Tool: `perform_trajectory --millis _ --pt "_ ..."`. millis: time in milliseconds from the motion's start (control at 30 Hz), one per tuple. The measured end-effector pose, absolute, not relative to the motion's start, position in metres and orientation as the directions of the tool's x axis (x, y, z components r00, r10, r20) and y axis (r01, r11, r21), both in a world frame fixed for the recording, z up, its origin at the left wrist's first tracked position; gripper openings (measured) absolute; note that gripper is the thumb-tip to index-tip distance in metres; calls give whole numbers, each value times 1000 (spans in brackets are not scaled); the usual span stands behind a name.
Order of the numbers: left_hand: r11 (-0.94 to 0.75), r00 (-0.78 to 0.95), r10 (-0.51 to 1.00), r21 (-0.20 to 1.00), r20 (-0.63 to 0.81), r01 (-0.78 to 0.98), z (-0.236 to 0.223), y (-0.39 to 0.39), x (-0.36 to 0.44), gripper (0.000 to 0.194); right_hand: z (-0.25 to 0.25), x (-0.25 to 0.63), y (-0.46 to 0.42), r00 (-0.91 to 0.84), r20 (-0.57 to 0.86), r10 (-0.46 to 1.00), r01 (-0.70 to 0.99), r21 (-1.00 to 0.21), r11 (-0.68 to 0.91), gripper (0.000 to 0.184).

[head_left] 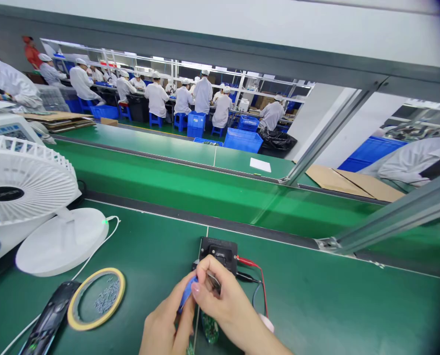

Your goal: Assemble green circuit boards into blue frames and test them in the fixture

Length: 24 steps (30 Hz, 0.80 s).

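My left hand (168, 315) is closed on a small blue object (187, 295), whose exact kind is partly covered by fingers. My right hand (229, 303) meets it from the right, thumb and forefinger pinched at its upper end; whatever sits in that pinch is hidden. Just beyond both hands is a black box-like fixture (225, 245) with a red lead (246, 261) and a black lead (246, 277) on its right side. Below my right hand lies a green circuit board (209, 328), partly covered.
On the left, a yellow tape ring (121, 288) encircles many small screws (108, 297). Beside it are a black handheld device (50, 318) and a white fan (62, 246) with a cable. A green conveyor belt (168, 185) and metal post (327, 133) stand ahead; co-workers sit beyond.
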State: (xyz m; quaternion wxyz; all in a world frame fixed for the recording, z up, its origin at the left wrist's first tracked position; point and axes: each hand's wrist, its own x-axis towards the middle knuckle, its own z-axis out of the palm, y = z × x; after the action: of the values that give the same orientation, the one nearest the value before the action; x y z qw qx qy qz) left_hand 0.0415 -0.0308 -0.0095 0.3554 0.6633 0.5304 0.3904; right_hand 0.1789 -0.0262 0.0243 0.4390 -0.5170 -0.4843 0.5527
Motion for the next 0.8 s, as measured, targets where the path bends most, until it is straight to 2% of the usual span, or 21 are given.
perform_trajectory --millis 233,400,633,800 --pt "-324 147 946 814 289 482 -17 -27 37 39 23 174 -29 -21 -77 997 80 -994 -75 20" --pt "-365 147 930 788 338 496 -19 -26 38 38 28 172 -27 -5 -95 995 17 -995 -95 24" --pt "-432 185 899 739 396 517 -15 -27 34 41 33 177 -29 -89 -135 987 -116 -983 -145 38" --pt "-352 144 935 797 325 490 -9 -31 35 43 32 179 -29 -128 -94 987 -60 -993 -102 28"
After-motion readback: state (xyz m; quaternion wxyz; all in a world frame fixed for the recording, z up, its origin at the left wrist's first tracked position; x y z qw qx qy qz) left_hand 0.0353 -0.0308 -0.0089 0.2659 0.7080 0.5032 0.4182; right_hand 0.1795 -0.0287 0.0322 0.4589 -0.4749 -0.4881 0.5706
